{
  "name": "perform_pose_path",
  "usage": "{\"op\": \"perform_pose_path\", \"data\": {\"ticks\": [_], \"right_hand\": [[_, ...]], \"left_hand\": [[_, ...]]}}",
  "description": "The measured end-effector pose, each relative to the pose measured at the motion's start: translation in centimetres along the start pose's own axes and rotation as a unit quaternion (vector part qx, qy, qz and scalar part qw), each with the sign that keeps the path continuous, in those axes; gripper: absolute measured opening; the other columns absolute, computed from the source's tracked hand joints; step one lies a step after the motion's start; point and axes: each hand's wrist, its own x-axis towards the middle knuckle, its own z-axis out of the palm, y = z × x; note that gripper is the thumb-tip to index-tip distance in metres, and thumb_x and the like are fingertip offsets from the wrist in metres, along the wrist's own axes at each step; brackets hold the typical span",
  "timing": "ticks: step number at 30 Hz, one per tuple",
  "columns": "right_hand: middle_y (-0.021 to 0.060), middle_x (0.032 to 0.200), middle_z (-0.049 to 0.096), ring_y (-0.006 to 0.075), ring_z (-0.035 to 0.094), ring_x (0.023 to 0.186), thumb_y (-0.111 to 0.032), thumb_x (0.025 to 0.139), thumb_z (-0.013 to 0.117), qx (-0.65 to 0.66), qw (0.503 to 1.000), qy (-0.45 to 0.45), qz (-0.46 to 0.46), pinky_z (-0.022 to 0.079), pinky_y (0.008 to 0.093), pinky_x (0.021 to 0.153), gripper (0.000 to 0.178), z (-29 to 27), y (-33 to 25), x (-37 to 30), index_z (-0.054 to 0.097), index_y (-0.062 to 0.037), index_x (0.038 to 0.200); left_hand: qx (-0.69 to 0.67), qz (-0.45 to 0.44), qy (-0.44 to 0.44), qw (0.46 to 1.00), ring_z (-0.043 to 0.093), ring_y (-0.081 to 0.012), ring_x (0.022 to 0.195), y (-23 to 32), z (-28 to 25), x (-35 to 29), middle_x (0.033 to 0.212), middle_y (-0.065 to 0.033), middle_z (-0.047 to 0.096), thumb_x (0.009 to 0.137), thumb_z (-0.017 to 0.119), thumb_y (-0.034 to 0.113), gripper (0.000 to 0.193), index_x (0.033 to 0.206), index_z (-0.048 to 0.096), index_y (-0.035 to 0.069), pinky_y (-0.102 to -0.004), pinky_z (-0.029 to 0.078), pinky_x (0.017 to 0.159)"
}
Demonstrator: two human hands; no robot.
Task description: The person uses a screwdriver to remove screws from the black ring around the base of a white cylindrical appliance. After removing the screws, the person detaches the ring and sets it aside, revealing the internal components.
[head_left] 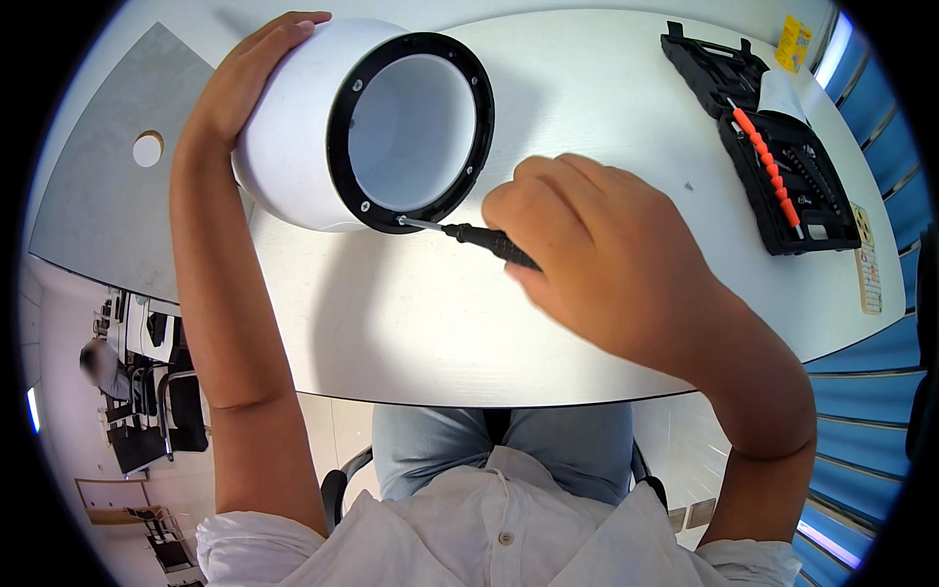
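Observation:
A white rounded shell (293, 127) lies on its side on the table, its open end turned toward me and to the right. Round that opening runs a black ring (339, 147) with several screws set in it. My left hand (245, 83) is wrapped over the shell's far left side and grips it. In my closed right hand (597, 240) is a screwdriver (474, 237) with a black handle. Its metal tip meets a screw (402, 220) at the ring's lower edge. Some of my right fingers are hidden behind the hand.
On the white table (469, 342), an open black tool case (782, 235) at right holds an orange flexible shaft (766, 161). Behind it is a yellow packet (793, 43). A patterned strip (868, 269) lies beside the case. A grey panel (108, 186) adjoins on the left. A person sits far left.

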Motion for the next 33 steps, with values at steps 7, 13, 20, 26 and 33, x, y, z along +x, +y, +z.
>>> {"op": "perform_pose_path", "data": {"ticks": [7, 13, 20, 26, 33], "right_hand": [[0.0040, 0.072, 0.050, 0.0196, 0.051, 0.063, -0.026, 0.059, 0.081, -0.078, 0.996, 0.027, -0.029, 0.039, 0.0306, 0.055, 0.037, -0.2, 0.5, 0.0, 0.054, -0.0093, 0.078], [0.0036, 0.060, 0.049, 0.0202, 0.049, 0.052, -0.033, 0.066, 0.081, -0.044, 0.994, -0.036, 0.091, 0.037, 0.0316, 0.049, 0.040, -0.1, -0.8, -0.8, 0.049, -0.0097, 0.071], [0.0094, 0.077, 0.057, 0.0267, 0.056, 0.065, -0.021, 0.076, 0.075, 0.067, 0.982, -0.111, 0.136, 0.041, 0.0374, 0.059, 0.033, -1.1, -1.1, -0.2, 0.049, -0.0054, 0.088], [0.0018, 0.068, 0.042, 0.0137, 0.042, 0.057, -0.010, 0.075, 0.062, -0.052, 0.999, -0.003, 0.004, 0.032, 0.0285, 0.046, 0.016, 1.1, -2.2, -1.9, 0.050, -0.0068, 0.086], [0.0043, 0.069, 0.046, 0.0174, 0.044, 0.059, -0.011, 0.075, 0.069, -0.144, 0.989, 0.006, 0.031, 0.034, 0.0306, 0.049, 0.020, 2.6, -3.3, -2.4, 0.055, -0.0044, 0.087]], "left_hand": [[0.039, 0.022, -0.011, 0.999, 0.066, -0.0185, 0.094, -0.4, -0.5, 0.2, 0.113, -0.0119, 0.065, 0.094, 0.043, 0.034, 0.045, 0.127, 0.058, 0.008, -0.0283, 0.050, 0.086], [0.016, 0.039, -0.033, 0.999, 0.066, -0.0179, 0.092, -0.8, -1.1, 0.6, 0.109, -0.0115, 0.066, 0.093, 0.043, 0.035, 0.046, 0.127, 0.058, 0.008, -0.0288, 0.050, 0.085], [0.023, 0.013, -0.011, 1.000, 0.066, -0.0171, 0.090, -0.4, -0.6, -0.3, 0.107, -0.0115, 0.067, 0.093, 0.044, 0.035, 0.046, 0.127, 0.058, 0.009, -0.0275, 0.050, 0.083], [0.068, -0.016, 0.021, 0.997, 0.064, -0.0238, 0.091, -0.8, -0.7, 0.5, 0.107, -0.0121, 0.068, 0.086, 0.048, 0.044, 0.046, 0.122, 0.064, 0.019, -0.0323, 0.046, 0.085], [0.119, -0.004, 0.038, 0.992, 0.063, -0.0272, 0.096, -0.3, -0.6, 0.1, 0.114, -0.0140, 0.066, 0.083, 0.048, 0.045, 0.051, 0.123, 0.063, 0.018, -0.0350, 0.045, 0.091]]}}
